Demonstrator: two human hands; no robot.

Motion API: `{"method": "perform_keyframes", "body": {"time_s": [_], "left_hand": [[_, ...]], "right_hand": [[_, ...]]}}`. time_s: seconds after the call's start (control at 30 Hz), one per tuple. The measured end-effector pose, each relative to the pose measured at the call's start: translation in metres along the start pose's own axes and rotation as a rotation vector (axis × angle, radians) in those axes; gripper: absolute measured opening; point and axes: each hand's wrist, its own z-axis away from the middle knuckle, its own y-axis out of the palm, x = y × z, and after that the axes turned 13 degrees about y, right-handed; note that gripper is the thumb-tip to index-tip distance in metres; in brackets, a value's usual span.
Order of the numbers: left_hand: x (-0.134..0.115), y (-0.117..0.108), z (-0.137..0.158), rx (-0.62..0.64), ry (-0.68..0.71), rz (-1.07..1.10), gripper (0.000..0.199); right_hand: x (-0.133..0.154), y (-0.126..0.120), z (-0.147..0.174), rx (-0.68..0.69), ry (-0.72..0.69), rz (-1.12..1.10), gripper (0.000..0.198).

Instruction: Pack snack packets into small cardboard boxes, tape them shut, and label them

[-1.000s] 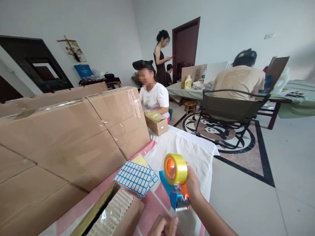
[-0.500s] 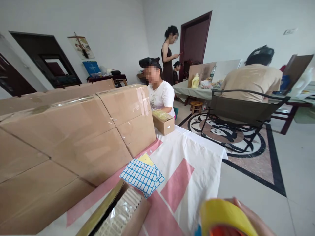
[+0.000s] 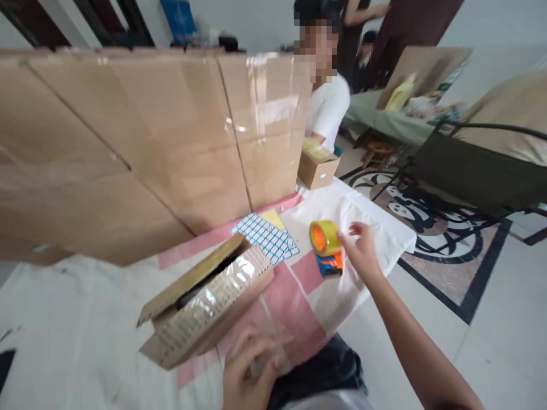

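Observation:
A yellow tape roll with an orange core point(image 3: 325, 238) sits in a blue and orange tape dispenser on the cloth near the table's right side. My right hand point(image 3: 361, 247) is just right of the roll, fingers apart, a fingertip at or very near its edge. At the front edge, my left hand point(image 3: 248, 367) is loosely curled and blurred, with a gap between thumb and fingers. Nothing clear shows in it. Ahead of it lies a long cardboard box point(image 3: 213, 302), its flap partly raised and clear tape on its top. Blue-bordered label sheets point(image 3: 269, 236) lie behind the box.
A wall of stacked, taped cartons point(image 3: 179, 142) lines the far left of the table. Beyond the labels stands a small carton point(image 3: 318, 168) by a person in a white top point(image 3: 331, 108). A folding chair point(image 3: 474, 165) stands on the floor at right.
The view has tilted down. The tape dispenser, held up in my right hand before, now rests on the cloth with that hand beside it. My left hand has come into view.

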Motion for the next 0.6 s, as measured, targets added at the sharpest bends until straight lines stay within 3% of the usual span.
{"method": "perform_keyframes", "body": {"time_s": [0.03,0.07,0.13,0.2,0.23,0.3,0.37,0.43,0.53,0.6], "left_hand": [[0.002,-0.003,-0.004,-0.039,0.102,-0.018,0.024],[0.003,-0.006,-0.008,-0.065,0.2,-0.047,0.017],[0.001,-0.011,-0.018,-0.075,0.347,-0.12,0.008],[-0.005,-0.013,-0.026,-0.025,0.398,-0.15,0.006],[-0.008,-0.014,-0.029,0.009,0.415,-0.146,0.006],[-0.014,-0.014,-0.033,0.07,0.434,-0.127,0.006],[-0.017,-0.012,-0.032,0.106,0.45,-0.102,0.007],[-0.017,-0.009,-0.026,0.082,0.423,-0.095,0.009],[-0.018,-0.004,-0.014,-0.031,0.164,-0.137,0.012],[-0.019,-0.005,-0.009,0.034,-0.063,-0.136,0.026]], "right_hand": [[0.006,-0.006,0.014,-0.059,-0.101,0.047,0.059],[0.013,-0.01,0.029,-0.026,-0.195,0.091,0.048],[0.03,-0.01,0.064,0.377,-0.237,0.113,0.032],[0.044,0.002,0.096,0.79,-0.148,0.05,0.04],[0.05,0.01,0.108,0.933,-0.08,-0.003,0.043],[0.056,0.03,0.123,1.075,0.036,-0.11,0.045],[0.06,0.046,0.128,1.088,0.034,-0.201,0.035],[0.066,0.054,0.128,1.026,-0.112,-0.225,0.02],[0.081,0.052,0.125,0.918,-0.437,-0.121,0.007],[0.096,0.045,0.12,0.879,-0.605,-0.056,0.012]]}}
